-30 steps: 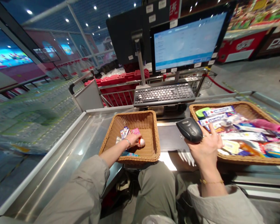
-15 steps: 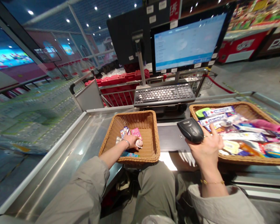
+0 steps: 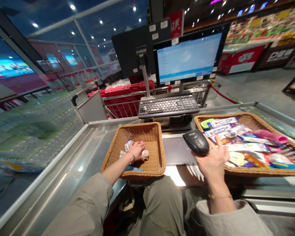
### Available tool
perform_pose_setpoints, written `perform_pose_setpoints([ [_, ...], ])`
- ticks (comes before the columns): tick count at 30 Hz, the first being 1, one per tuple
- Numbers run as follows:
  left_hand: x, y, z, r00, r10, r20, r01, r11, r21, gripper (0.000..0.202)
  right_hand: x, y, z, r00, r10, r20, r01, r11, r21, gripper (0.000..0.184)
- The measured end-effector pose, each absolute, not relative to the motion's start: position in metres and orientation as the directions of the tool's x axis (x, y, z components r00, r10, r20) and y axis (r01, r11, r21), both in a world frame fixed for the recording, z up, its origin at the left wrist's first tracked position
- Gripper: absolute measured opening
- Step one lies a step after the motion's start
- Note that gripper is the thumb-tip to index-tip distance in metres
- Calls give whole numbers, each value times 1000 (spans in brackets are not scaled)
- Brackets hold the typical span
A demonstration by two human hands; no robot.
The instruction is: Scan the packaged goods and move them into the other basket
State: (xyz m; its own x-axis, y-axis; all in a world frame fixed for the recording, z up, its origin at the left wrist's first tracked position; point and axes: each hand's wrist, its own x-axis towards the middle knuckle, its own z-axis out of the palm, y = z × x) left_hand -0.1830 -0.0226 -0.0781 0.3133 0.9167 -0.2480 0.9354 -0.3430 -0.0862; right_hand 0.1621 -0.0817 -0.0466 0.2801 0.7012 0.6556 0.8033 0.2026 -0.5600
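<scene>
The left hand is inside a wicker basket while the right hand grips a black scanner.

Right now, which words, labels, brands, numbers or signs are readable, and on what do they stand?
"P", apparently: first white letter on the dark brown counter front; rest blurred.
Too blurred: white characters on the red upright banner; white emblem on the red chest.
Too small: any text on the black-framed monitor, black keyboard, blue-and-white packets and round pale item at the left hand.
</scene>
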Motion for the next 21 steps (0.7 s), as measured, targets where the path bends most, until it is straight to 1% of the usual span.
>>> perform_pose_setpoints([
  [6,-181,-17,-65,340,926,-166,932,-355,-68,65,163,-81,-47,263,713,650,811,201,-550,38],
  [10,-179,-15,-56,344,933,-102,935,-350,-49,62,162,-81,-48,257,718,647,810,206,-550,40],
  [14,-171,-14,-43,305,952,-39,952,-306,-27,60,162,-80,-49,255,707,660,804,224,-551,34],
  [17,-160,-14,-33,263,963,53,965,-263,-6,57,162,-80,-49,253,715,652,802,222,-554,32],
  [21,-145,-14,-25,209,961,179,976,-217,30,56,163,-79,-51,243,710,661,806,231,-545,34],
])
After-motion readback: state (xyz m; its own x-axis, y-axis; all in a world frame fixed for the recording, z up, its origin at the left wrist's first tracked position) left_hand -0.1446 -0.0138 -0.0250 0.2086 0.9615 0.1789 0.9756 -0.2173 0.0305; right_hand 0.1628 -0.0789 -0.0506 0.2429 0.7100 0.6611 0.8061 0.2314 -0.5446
